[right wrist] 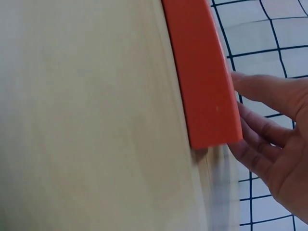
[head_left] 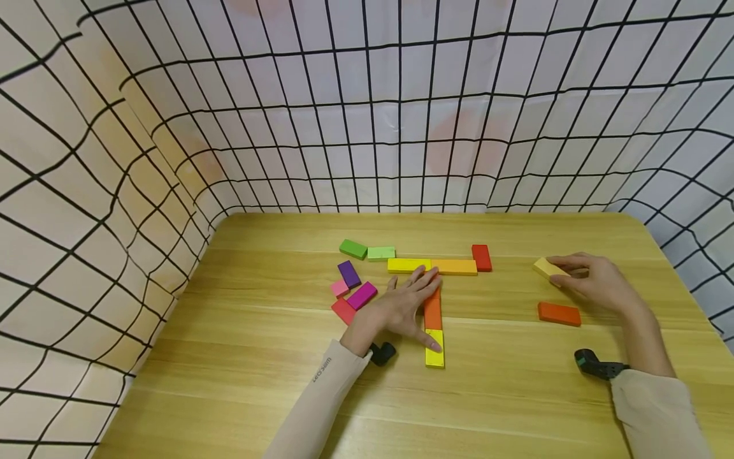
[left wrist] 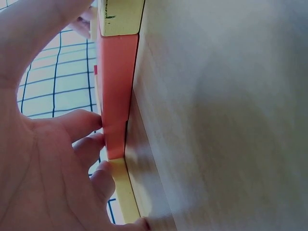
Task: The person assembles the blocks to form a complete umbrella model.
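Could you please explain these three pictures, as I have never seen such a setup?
There is no robot here: the left hand and right hand belong to a person. The wide picture is from a camera worn on the head; the two close ones are from small wrist cameras. On a wooden table, yellow and orange blocks form a T shape, with green blocks, a purple block and pink blocks to its left. The left hand is spread over the T shape, while the right hand pinches a pale yellow block. An orange-red block lies nearby.
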Available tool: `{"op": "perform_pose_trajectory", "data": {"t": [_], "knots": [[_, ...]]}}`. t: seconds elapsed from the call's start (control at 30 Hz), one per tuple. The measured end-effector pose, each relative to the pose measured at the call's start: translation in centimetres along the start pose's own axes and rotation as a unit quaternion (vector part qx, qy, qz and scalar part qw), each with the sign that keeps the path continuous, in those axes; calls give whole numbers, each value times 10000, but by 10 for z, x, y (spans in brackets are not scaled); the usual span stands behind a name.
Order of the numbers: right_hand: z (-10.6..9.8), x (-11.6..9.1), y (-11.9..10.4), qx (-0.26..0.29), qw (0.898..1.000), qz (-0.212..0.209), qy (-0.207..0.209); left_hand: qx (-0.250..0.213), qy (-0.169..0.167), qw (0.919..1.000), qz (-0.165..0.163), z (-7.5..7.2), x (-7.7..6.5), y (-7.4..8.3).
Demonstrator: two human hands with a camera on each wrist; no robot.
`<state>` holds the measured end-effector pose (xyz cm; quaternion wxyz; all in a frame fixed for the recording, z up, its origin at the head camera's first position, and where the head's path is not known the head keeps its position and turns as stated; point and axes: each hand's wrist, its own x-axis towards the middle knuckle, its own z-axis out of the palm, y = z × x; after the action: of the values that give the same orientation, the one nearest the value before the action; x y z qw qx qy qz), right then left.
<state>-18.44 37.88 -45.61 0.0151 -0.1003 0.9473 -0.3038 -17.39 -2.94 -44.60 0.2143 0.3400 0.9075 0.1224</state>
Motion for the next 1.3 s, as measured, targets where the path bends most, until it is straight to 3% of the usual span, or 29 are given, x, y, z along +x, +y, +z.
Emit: {"op": "perform_pose_trajectory", "data": {"t": [0.2,0.4,0.7,0.87,1.07,1.3], "knots": [[1,2,-8,56,9999,139,-15,-72,-11,10000,30,-1,0,0],[5,11,-26,-51,9999,-113,-64,-82,-4,10000,12,-1,-2,0],[8,60,-66,170,9991,-304,-248,-65,30,10000,67,-1,-1,-1],[23,89,-80,347,9983,-347,-304,-76,-8,10000,47,0,-2,-1],[43,115,-91,524,9983,-142,-201,-73,21,10000,64,0,-2,-1],[57,131,-96,669,9971,123,-350,-11,88,9999,77,2,0,-3]]}}
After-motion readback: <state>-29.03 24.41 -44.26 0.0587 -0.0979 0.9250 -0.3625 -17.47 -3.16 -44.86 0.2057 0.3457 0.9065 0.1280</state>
